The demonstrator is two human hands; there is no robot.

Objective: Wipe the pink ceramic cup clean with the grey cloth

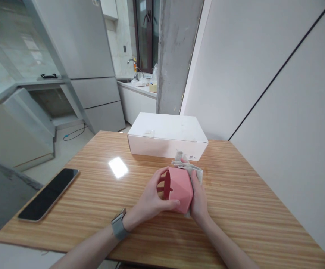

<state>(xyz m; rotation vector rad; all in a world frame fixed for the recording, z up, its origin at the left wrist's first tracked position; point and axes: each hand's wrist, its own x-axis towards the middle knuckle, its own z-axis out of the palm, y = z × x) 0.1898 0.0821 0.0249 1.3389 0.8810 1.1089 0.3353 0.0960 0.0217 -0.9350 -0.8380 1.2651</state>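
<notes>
A pink faceted cup [180, 189] lies on its side on the wooden table [235, 209], its open mouth turned left. My left hand [151, 200] curls round the cup's rim, thumb underneath and fingers over the top. A grey watch is on that wrist. My right hand [199, 198] presses a folded grey cloth [191, 169] against the cup's right side; the cloth sticks out above the hand.
A white cardboard box [166, 135] sits just behind the cup. A dark phone [49, 194] lies face up near the table's left edge. White wall panels close off the right side. Grey cabinets and a kitchen counter with a tap stand further back.
</notes>
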